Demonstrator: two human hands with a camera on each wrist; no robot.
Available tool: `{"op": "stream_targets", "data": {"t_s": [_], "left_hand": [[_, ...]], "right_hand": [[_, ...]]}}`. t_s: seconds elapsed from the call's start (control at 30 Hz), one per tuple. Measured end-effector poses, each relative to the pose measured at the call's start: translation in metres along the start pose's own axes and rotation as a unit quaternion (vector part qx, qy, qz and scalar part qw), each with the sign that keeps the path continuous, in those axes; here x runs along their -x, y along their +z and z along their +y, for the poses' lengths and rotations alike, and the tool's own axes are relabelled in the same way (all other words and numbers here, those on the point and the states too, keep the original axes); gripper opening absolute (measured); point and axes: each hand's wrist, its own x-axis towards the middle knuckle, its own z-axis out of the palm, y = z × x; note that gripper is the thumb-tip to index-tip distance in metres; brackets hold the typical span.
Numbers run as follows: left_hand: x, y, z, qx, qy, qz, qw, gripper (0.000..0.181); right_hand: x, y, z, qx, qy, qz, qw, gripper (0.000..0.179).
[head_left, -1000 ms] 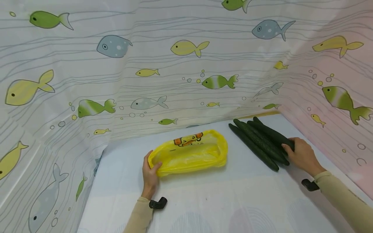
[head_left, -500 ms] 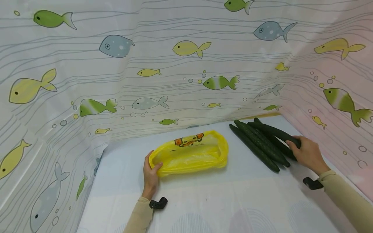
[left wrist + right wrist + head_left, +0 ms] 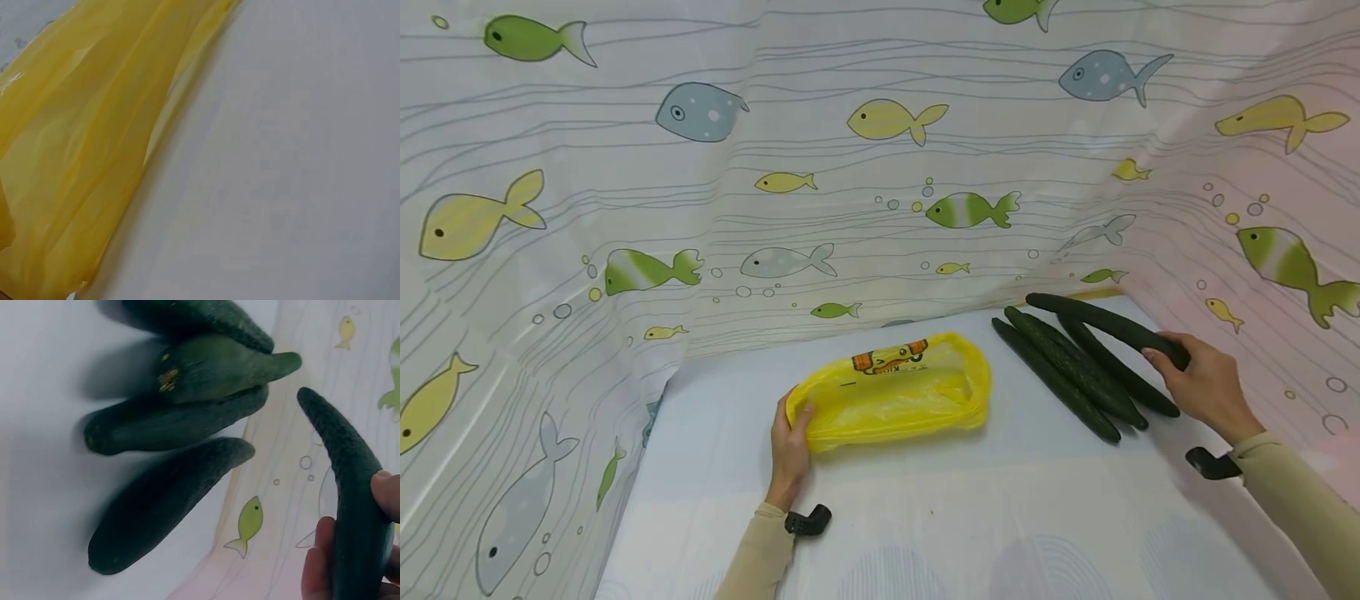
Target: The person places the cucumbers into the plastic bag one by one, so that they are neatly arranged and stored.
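Note:
A yellow plastic bag point(image 3: 880, 433) with a printed cartoon face stands on the table, its wide mouth spread. My left hand point(image 3: 792, 454) pinches the bag's left end, thumb on the inner side of the rim and fingers outside. In the left wrist view only the creased bag wall point(image 3: 94, 125) shows beside the table. On the right, my right hand point(image 3: 1213, 387) grips the near end of a dark green cucumber point(image 3: 1097, 317), held above the others. The right wrist view shows this cucumber point(image 3: 356, 481) between thumb and fingers. Several cucumbers point(image 3: 1067, 371) lie side by side below it.
A white sheet covers the table point(image 3: 925, 508). Fish-printed curtains point(image 3: 850, 225) rise behind and on both sides, with the pinkish right one point(image 3: 1285, 333) close to my right hand. The bag sits left of the cucumber pile.
My right hand has lifted one cucumber off the pile and moved it right and upward, uncovering the cucumber beneath. My left hand stays at the bag's left end; its thumb has shifted slightly.

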Motion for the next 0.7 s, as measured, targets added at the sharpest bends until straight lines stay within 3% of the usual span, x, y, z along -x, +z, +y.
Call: {"op": "stream_targets", "data": {"t_s": [0.37,0.7], "left_hand": [[0.002,0.003,0.004,0.002,-0.017,0.004,0.9998,0.052],[0.002,0.005,0.002,0.014,-0.023,0.009,0.9996,0.050]], "right_hand": [[-0.002,0.000,-0.026,-0.064,-0.042,0.052,0.9957,0.046],[-0.009,0.006,-0.052,-0.122,-0.073,0.025,0.9895,0.044]]}}
